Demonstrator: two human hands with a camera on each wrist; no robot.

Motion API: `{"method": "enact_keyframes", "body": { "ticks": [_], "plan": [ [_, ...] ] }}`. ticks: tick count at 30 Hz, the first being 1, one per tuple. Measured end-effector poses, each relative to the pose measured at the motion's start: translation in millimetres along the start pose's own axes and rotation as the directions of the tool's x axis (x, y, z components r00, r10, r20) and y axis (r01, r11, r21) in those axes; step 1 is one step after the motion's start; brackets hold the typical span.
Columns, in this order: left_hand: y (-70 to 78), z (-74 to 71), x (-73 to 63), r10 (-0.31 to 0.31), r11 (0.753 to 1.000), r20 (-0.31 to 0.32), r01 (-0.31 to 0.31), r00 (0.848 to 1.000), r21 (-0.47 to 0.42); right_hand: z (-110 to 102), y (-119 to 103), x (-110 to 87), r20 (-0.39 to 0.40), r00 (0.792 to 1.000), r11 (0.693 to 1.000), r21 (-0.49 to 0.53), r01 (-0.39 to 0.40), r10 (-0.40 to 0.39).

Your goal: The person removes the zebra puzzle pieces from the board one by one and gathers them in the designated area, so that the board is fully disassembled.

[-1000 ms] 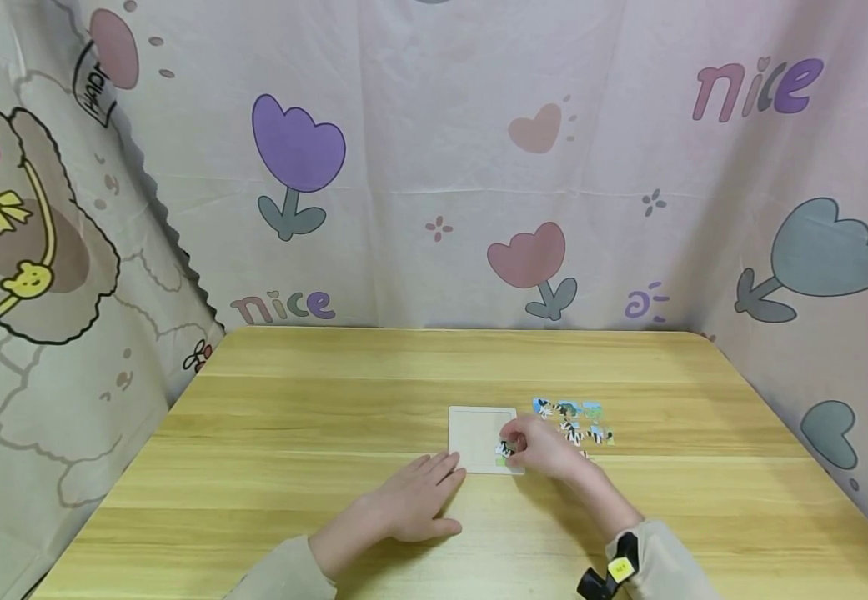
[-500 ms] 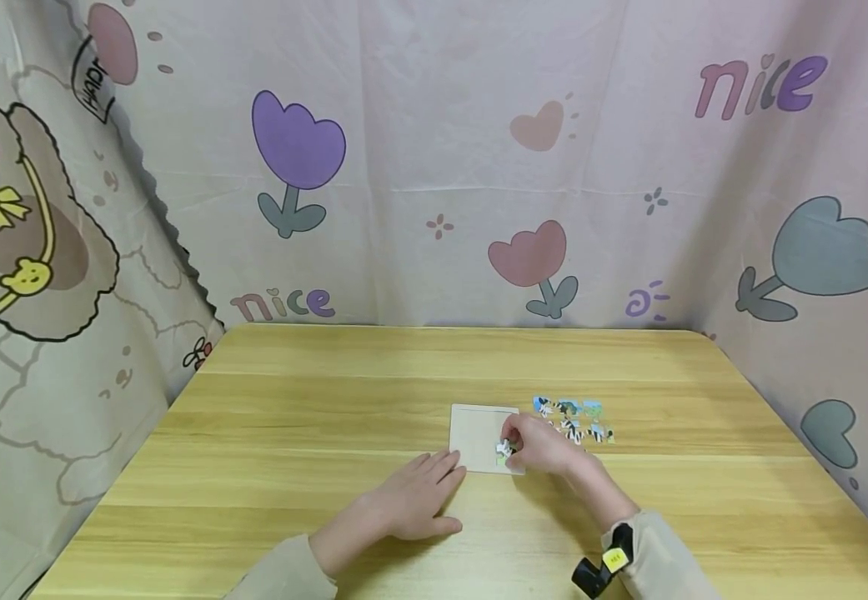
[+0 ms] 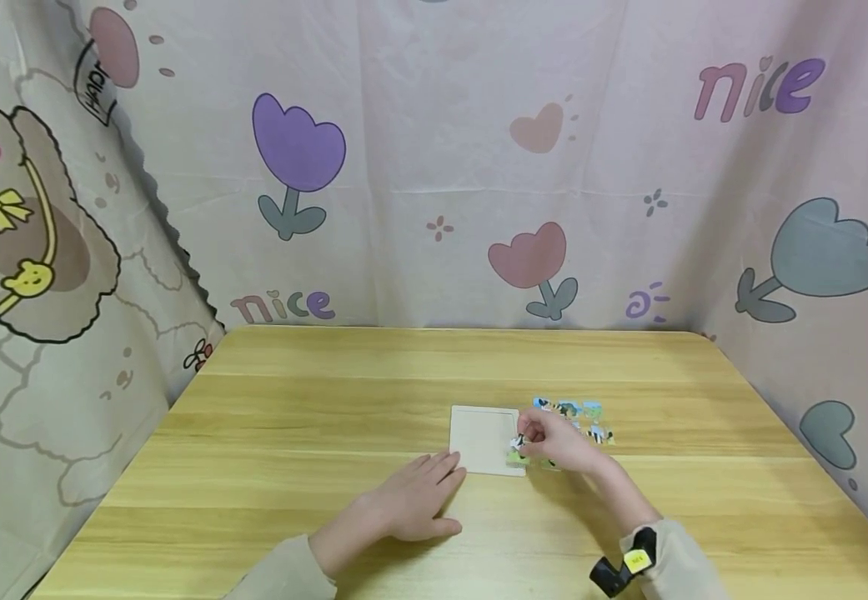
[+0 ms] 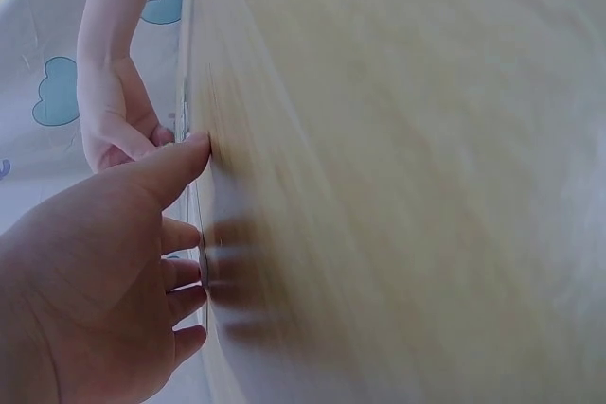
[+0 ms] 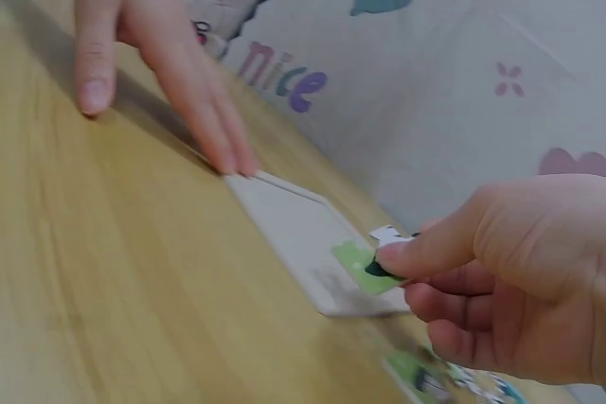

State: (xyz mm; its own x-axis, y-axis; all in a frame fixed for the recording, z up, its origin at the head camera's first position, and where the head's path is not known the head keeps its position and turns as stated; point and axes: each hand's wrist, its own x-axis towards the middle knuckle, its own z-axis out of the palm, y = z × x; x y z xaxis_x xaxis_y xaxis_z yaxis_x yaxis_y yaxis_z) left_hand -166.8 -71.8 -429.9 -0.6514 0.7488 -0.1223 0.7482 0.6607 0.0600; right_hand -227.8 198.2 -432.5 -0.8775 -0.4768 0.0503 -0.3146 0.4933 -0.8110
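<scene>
A jigsaw puzzle piece [image 3: 516, 450] in green, black and white is pinched between the thumb and fingers of my right hand [image 3: 561, 443]. In the right wrist view the puzzle piece [image 5: 358, 266] is tilted just above the right side of a pale, shallow puzzle tray [image 5: 294, 232]. The tray [image 3: 479, 439] lies flat, its bare inside showing. My left hand [image 3: 420, 498] rests with fingers extended, its fingertips touching the tray's near left edge. The left wrist view shows this left hand [image 4: 99, 276] low at the tabletop, the other hand beyond.
Several loose puzzle pieces [image 3: 597, 433] with zebra and sky prints lie right of the tray, some hidden behind the right hand. A green loose piece [image 5: 417, 377] lies below the right hand. The wooden table [image 3: 313, 400] ends at a printed curtain [image 3: 418, 167].
My right hand has shifted a little to the right, carrying the puzzle piece from the tray's near right corner toward its right edge. The left hand stays in place.
</scene>
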Motion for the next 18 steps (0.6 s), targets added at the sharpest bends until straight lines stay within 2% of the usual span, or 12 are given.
{"method": "enact_keyframes", "body": {
  "ticks": [5,18],
  "plan": [
    [-0.4,1.7,0.6,0.005,1.000,-0.011,-0.005,1.000,0.002,-18.9,2.8,-12.1,0.002,0.999,0.998,0.027,-0.052,0.052],
    [0.5,1.1,0.5,-0.003,1.000,0.000,0.003,1.000,-0.001,-59.8,27.2,-52.0,-0.065,0.992,0.991,0.076,-0.106,0.111]
  ]
}}
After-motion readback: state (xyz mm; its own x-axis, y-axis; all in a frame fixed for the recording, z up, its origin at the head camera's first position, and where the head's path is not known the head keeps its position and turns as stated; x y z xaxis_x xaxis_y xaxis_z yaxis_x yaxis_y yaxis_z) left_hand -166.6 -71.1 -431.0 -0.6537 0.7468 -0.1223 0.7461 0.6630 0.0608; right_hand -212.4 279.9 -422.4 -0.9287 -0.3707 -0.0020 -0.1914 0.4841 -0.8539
